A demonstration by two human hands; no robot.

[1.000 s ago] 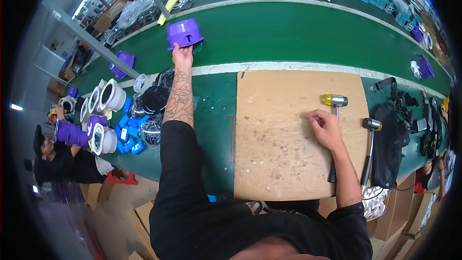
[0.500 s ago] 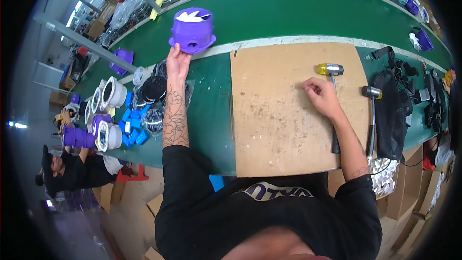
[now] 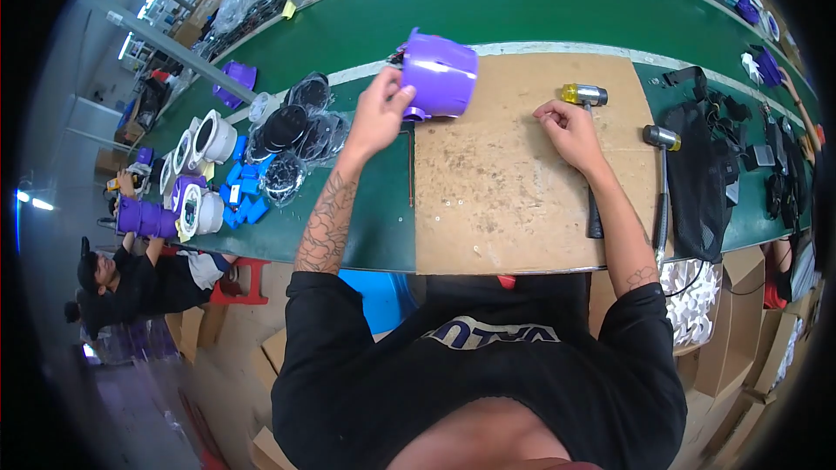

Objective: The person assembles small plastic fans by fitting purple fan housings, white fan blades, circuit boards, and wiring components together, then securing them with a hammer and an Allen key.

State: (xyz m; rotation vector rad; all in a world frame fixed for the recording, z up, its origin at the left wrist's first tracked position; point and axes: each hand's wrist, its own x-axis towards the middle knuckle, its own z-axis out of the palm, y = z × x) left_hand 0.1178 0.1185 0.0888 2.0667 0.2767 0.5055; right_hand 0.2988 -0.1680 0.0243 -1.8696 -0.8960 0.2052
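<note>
My left hand [image 3: 380, 111] grips a purple plastic housing [image 3: 446, 77] by its near left side. The round housing is tipped on its side above the far left corner of the cardboard sheet [image 3: 488, 183], with small dark parts showing at its left end. My right hand [image 3: 568, 132] is held over the cardboard with its fingers curled and pressed together; whatever may be inside them is hidden. Just beyond it lies a mallet [image 3: 584, 94] with a yellow and grey head, its handle running under my right wrist. A second mallet [image 3: 662, 137] lies to the right, at the cardboard's edge.
On the left stand white ring-shaped housings [image 3: 212, 137], blue blocks [image 3: 246, 187] and bagged black round parts [image 3: 287, 126]. A black mesh bag [image 3: 698, 178] and straps lie on the right. The green conveyor [image 3: 522, 0] runs behind. A co-worker [image 3: 157, 283] handles purple parts at far left.
My left hand has brought the purple housing rightward from the conveyor's near edge to the cardboard, and it has turned onto its side. My right hand stays curled beside the mallet.
</note>
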